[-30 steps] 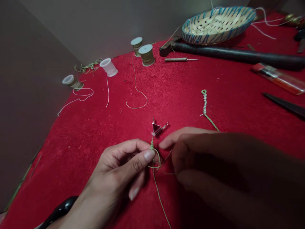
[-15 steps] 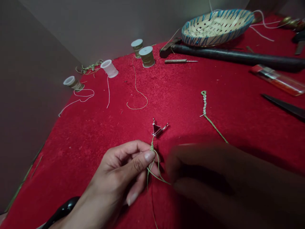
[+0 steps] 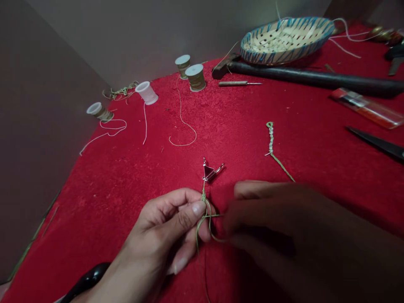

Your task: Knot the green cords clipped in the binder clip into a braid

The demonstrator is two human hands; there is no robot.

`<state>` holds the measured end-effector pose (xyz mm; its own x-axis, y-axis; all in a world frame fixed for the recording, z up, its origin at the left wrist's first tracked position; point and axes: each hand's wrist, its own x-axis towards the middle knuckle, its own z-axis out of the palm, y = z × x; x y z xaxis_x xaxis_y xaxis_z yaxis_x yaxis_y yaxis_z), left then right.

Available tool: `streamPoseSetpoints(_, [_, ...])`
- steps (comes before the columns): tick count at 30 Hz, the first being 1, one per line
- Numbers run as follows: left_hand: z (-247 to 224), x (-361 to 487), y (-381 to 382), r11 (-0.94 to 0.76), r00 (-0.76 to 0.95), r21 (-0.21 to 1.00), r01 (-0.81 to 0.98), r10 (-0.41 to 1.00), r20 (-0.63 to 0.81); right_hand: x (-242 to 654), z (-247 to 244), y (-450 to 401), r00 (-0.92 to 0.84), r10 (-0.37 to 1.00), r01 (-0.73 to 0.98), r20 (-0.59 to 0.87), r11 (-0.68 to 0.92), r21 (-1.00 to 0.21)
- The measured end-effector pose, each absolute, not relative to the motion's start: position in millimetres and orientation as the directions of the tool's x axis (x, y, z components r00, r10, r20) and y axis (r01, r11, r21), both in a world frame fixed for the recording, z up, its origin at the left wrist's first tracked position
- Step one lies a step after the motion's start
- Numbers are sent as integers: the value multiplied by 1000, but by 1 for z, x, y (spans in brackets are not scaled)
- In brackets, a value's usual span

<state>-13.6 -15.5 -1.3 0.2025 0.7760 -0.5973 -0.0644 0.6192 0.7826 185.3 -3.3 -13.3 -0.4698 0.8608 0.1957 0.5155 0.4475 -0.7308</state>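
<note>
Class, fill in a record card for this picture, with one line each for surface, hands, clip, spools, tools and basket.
Surface: red tabletop
Left hand: the left hand pinches a green cord
Right hand: the right hand, blurred, beside the cord's loose strands; grip unclear
Clip: metal clip at the cord's upper end
Spools: four spools toward the far edge
Tools: hammer, awl
Basket: woven basket behind the hammer

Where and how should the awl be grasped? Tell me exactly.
Take the awl by its thick handle, probably with fingers coming from the near side: it lies flat, its thin spike points right, and the hammer lies just beyond.
</note>
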Motion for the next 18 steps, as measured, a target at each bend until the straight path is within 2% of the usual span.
streamPoseSetpoints(5, [-3, -13, -19, 626, 179, 772, -112, 777, -604, 182, -21, 2, -489, 812, 430, 317, 541, -722])
streamPoseSetpoints(11, [-1, -9, -21, 634, 187, 746, -205, 773, -606, 177, -28, -5, -469, 841, 511, 269, 507, -694])
streamPoseSetpoints(14, [-1, -9, -21, 628, 159, 759, -168, 778, -608, 174, -31, -8, -470, 850, 552, 237, 493, -673])
streamPoseSetpoints(18, [-1, -10, -25, 637, 140, 758, -142, 771, -621, 172, -32, -9, -441, 857, 578, 268, 499, -646])
